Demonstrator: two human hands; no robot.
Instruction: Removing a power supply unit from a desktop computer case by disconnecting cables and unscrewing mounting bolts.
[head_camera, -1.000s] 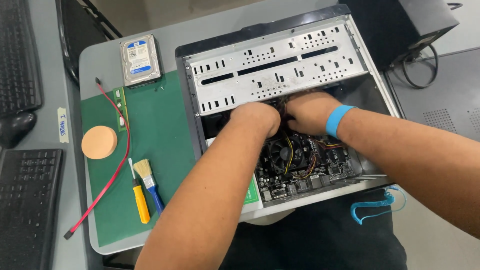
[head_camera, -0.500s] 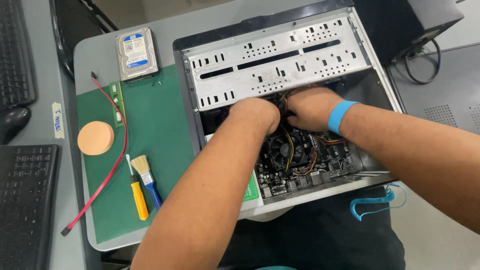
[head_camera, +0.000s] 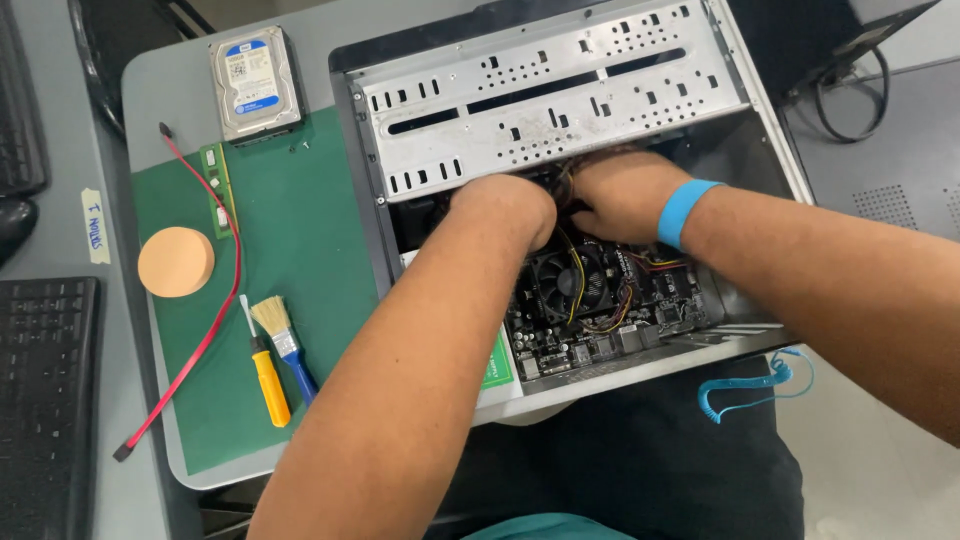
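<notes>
1. Grey sheet metal, punched with slots and small holes, forms the drive cage (head_camera: 545, 95) of the open desktop computer case (head_camera: 770, 130) that lies on its side before you; both your hands are pushed in just under the cage's lower edge.
2. Your left hand (head_camera: 505, 205) is curled knuckles-up over the bundle of coloured wires (head_camera: 585, 285). Its fingers are tucked out of sight, so you cannot tell whether they pinch anything.
3. Your right hand (head_camera: 625, 195), with a blue band at the wrist (head_camera: 683, 210), reaches into the same spot. Its fingertips are hidden too, and its grip cannot be read.
4. Judged from how things lie, the work is partway along: the side panel is off, and a silver rectangular hard drive with a blue-and-white label (head_camera: 255, 82) already lies outside, on the grey table beside the case.
5. Inside, the dark motherboard with its round black cooler fan (head_camera: 575, 280) remains mounted and wired.
6. On the smooth green mat (head_camera: 300, 230) rest a thin red flat cable (head_camera: 205, 320), a narrow green memory stick (head_camera: 216, 185), a peach round pad (head_camera: 176, 261), a yellow-handled screwdriver (head_camera: 268, 380) and a blue-handled bristle brush (head_camera: 285, 340), none touched.
7. A coiled blue cord (head_camera: 750, 385) hangs at the table's near edge.
</notes>
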